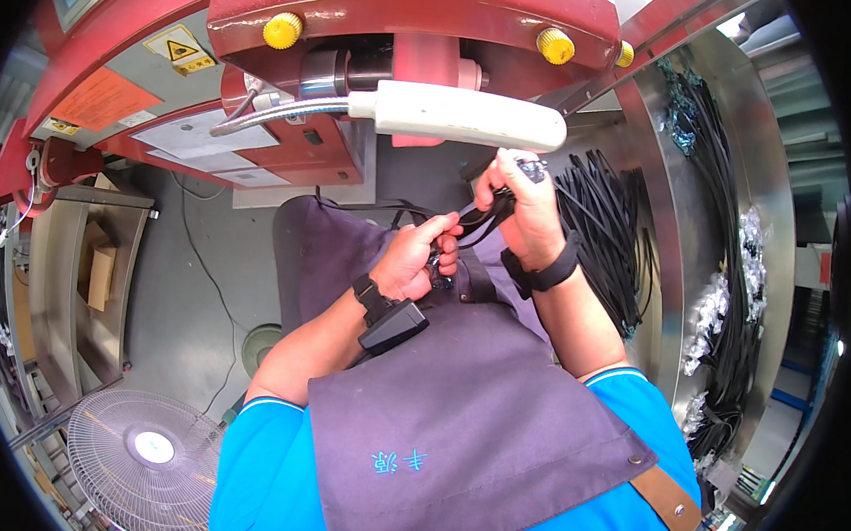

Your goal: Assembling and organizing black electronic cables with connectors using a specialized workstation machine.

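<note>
Both hands are closed on thin black strips, flat and cable-like, whose exact kind I cannot make out. My left hand (416,260) pinches them above my lap, with a dark shiny end poking out below its fingers. Higher and to the right, my right hand (523,208) grips the same strips (479,232), and a dark glossy piece shows at its fingertips. One length trails left across the apron (350,253). Just above my right hand hangs a white elongated lamp head (470,116) on a flexible metal neck.
A red machine (417,14) with yellow knobs spans the front. On the right, a bundle of black strips (598,235) lies beside a metal trough (671,181) holding more with plastic-wrapped ends. A fan (142,443) stands at lower left, near a metal shelf (59,287) with a cardboard box.
</note>
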Available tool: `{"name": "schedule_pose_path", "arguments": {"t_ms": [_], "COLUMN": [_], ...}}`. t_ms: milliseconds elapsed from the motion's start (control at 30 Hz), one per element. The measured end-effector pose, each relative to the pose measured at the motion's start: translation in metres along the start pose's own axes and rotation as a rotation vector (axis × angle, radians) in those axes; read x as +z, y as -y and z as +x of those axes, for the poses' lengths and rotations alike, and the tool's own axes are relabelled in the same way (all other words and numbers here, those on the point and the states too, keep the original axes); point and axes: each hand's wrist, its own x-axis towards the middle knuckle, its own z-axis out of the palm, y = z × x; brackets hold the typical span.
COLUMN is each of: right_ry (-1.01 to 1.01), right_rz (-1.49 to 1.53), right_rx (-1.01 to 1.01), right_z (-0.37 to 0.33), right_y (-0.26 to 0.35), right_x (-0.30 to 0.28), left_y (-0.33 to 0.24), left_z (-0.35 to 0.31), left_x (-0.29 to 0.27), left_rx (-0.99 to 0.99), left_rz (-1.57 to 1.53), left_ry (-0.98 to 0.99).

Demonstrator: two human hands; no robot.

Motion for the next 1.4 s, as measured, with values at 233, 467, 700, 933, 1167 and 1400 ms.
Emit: {"name": "schedule_pose_path", "arguments": {"t_ms": [233, 467, 700, 933, 1167, 1400], "right_ry": [-0.021, 0.158, 0.397, 0.507, 0.315, 0.310], "right_rz": [0.088, -0.378, -0.640, -0.689, -0.736, -0.931], "right_rx": [0.070, 0.290, 0.431, 0.518, 0.281, -0.063], "right_z": [0.001, -0.012, -0.009, -0.006, -0.004, -0.006], "right_y": [0.047, 0.030, -0.028, -0.014, -0.004, -0.002], "right_x": [-0.032, -0.012, 0.000, 0.005, 0.000, 0.004], "left_y": [-0.011, -0.019, -0.013, -0.010, -0.014, -0.016], "left_z": [0.000, 0.000, -0.002, -0.003, -0.006, -0.011], "left_x": [-0.030, -0.022, -0.010, -0.018, -0.032, -0.021], "left_rx": [0.292, 0.319, 0.413, 0.415, 0.399, 0.517], "left_rz": [-0.313, -0.235, -0.061, 0.027, -0.089, -0.027], "left_ry": [-0.058, 0.058, 0.075, 0.081, 0.126, 0.068]}}
